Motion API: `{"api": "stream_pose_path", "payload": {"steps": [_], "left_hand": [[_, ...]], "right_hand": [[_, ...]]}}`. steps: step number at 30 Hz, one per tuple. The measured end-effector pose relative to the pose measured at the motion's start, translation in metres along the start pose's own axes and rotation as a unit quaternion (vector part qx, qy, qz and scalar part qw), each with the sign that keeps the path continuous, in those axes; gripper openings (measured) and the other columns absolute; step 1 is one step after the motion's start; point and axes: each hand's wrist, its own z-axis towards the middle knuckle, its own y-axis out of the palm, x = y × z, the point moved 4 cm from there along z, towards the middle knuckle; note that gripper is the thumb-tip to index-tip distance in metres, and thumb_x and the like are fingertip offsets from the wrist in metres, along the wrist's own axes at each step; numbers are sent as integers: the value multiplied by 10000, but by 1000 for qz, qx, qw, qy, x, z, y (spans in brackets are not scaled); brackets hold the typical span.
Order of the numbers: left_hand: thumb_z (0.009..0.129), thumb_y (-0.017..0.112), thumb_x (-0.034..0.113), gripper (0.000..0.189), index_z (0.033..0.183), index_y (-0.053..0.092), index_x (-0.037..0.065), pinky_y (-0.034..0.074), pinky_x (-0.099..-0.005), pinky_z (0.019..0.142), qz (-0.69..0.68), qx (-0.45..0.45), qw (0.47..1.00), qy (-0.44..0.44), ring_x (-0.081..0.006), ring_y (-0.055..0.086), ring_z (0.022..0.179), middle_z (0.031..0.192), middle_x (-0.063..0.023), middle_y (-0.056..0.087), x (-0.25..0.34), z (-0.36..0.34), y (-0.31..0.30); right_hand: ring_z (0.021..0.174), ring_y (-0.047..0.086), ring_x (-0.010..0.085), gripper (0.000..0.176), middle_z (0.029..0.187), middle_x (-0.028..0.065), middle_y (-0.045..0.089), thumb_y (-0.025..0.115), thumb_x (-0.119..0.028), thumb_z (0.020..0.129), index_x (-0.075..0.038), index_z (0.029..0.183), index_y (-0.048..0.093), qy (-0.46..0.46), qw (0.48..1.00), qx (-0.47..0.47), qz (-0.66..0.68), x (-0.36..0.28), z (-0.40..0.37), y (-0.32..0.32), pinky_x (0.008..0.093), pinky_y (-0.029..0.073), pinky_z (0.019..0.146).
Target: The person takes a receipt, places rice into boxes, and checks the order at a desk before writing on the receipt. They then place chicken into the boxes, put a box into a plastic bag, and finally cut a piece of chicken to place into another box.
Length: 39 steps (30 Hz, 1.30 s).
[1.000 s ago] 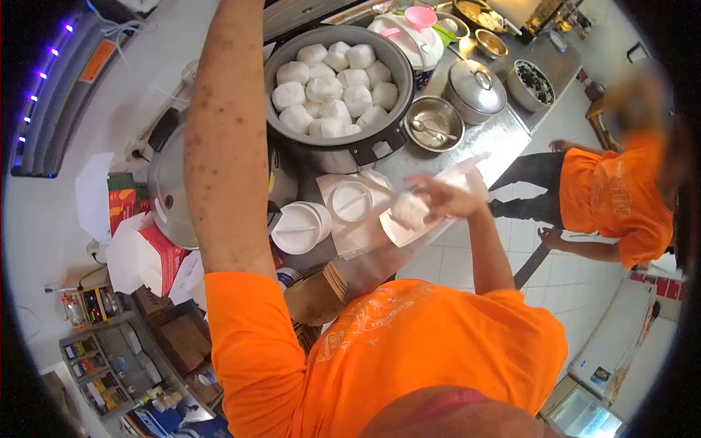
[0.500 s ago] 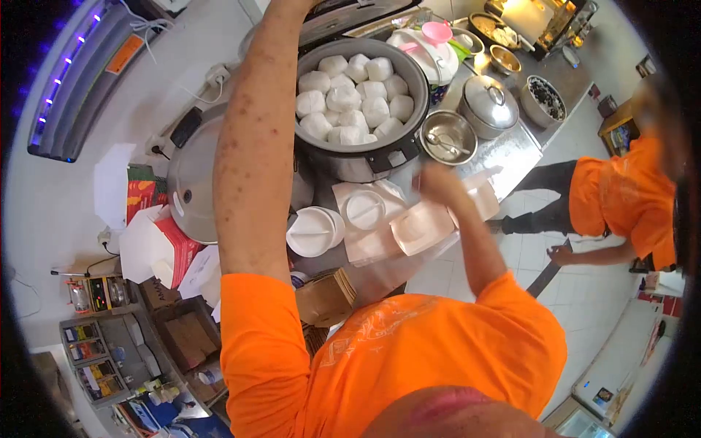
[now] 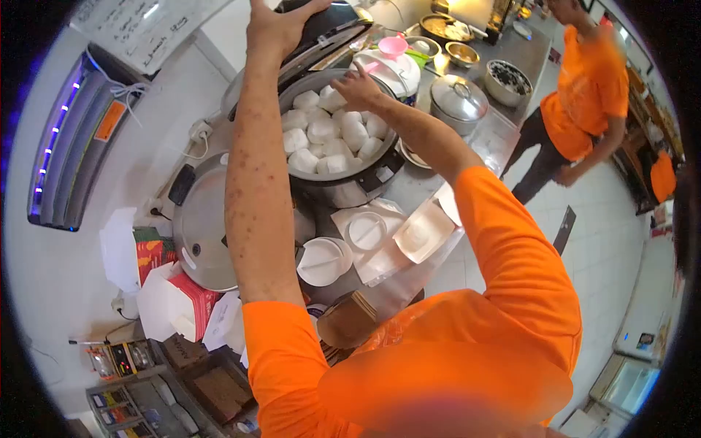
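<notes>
A large round rice cooker (image 3: 350, 193) holds many white, rounded wrapped bundles (image 3: 321, 131) that look like rice portions. My left hand (image 3: 281, 29) is up at the raised dark lid (image 3: 328, 33), its fingers closed over the lid's edge. Over the far right part of the pot is my right hand (image 3: 358, 89), fingers apart, close above the bundles. Whether a fingertip touches one is hard to tell.
White lidded cups (image 3: 321, 261) and a paper food box (image 3: 423, 232) lie before the cooker. To the right are a lidded steel pot (image 3: 458, 98) and a bowl of dark food (image 3: 507, 82). A co-worker (image 3: 580, 95) in orange stands beyond the counter.
My right hand has moved from beside the steel bowl up and left over the cooker. My left hand has come into view at the lid. The co-worker appears higher in view.
</notes>
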Motion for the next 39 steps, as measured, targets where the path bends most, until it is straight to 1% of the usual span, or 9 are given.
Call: {"api": "stream_pose_path", "payload": {"steps": [6, 11, 16, 18, 21, 25, 28, 32, 39], "left_hand": [[628, 812, 458, 894, 1300, 417, 21, 449, -379, 923, 89, -17, 996, 22, -316, 579, 1054, 1156, -222, 577, -19, -69, 36], [634, 802, 431, 898, 1354, 369, 115, 365, -455, 982, 222, -112, 968, 21, -316, 463, 1194, 1276, -167, 492, -38, -173, 77], [720, 732, 418, 828, 1399, 312, 198, 285, -594, 976, 370, -240, 897, 7, -323, 385, 1251, 1312, -145, 440, -44, -245, 104], [728, 719, 431, 816, 1397, 322, 185, 272, -602, 985, 511, -202, 832, 76, -320, 335, 1283, 1329, -139, 422, 3, -260, 109], [753, 693, 453, 753, 1347, 409, 87, 304, -562, 1003, 440, -264, 848, 132, -356, 415, 1225, 1279, -175, 488, 28, -308, 153], [846, 466, 620, 783, 1202, 511, -75, 421, -437, 951, 290, -542, 772, -164, -450, 552, 1050, 1031, -305, 600, -147, -449, 272], [840, 372, 690, 876, 1201, 511, -96, 400, -462, 974, 320, -493, 758, -284, -443, 531, 1100, 1096, -323, 571, -178, -477, 306], [828, 401, 693, 864, 1373, 372, 23, 371, -554, 965, 331, -203, 822, -416, -444, 495, 1157, 1202, -297, 532, -175, -468, 338], [929, 372, 495, 591, 1404, 341, 145, 398, -533, 954, 317, -169, 843, -399, -439, 517, 1130, 1224, -241, 547, -199, -472, 399]], "right_hand": [[1124, 495, 220, 550, 1217, 124, 543, 680, -236, 674, -45, 1175, 554, 14, 692, 31, 721, 13, -147, -62, 341, 388, 965], [1131, 503, 215, 662, 1283, 122, 475, 687, -198, 671, -64, 1270, 440, 136, 613, -294, 721, 32, -314, -42, 342, 463, 879], [945, 621, 300, 585, 983, 226, 656, 616, -558, 715, -54, 1004, 683, 248, 830, -359, 347, 48, -373, 144, 434, 520, 717], [1012, 607, 342, 710, 1140, 201, 612, 648, -513, 735, -71, 1269, 497, 361, 854, -222, 303, 33, -394, 246, 492, 477, 841], [1017, 600, 331, 713, 1128, 173, 606, 651, -488, 745, -90, 1300, 448, 351, 828, -252, 358, 9, -404, 154, 477, 447, 879], [1016, 582, 320, 582, 1133, 142, 595, 619, -446, 790, -105, 1249, 507, 334, 872, -208, 291, 18, -452, 96, 473, 433, 871], [1077, 502, 327, 422, 1077, 132, 573, 601, -401, 832, -108, 1135, 565, 239, 901, 77, 353, 50, -511, 53, 433, 399, 929], [1028, 513, 340, 359, 1045, 135, 579, 646, -326, 814, -107, 1091, 579, 308, 861, 29, 403, 102, -668, 41, 426, 402, 898], [1029, 539, 326, 335, 1057, 135, 611, 648, -306, 818, -75, 1056, 602, 466, 789, 64, 394, 212, -798, 70, 414, 418, 901]]}}
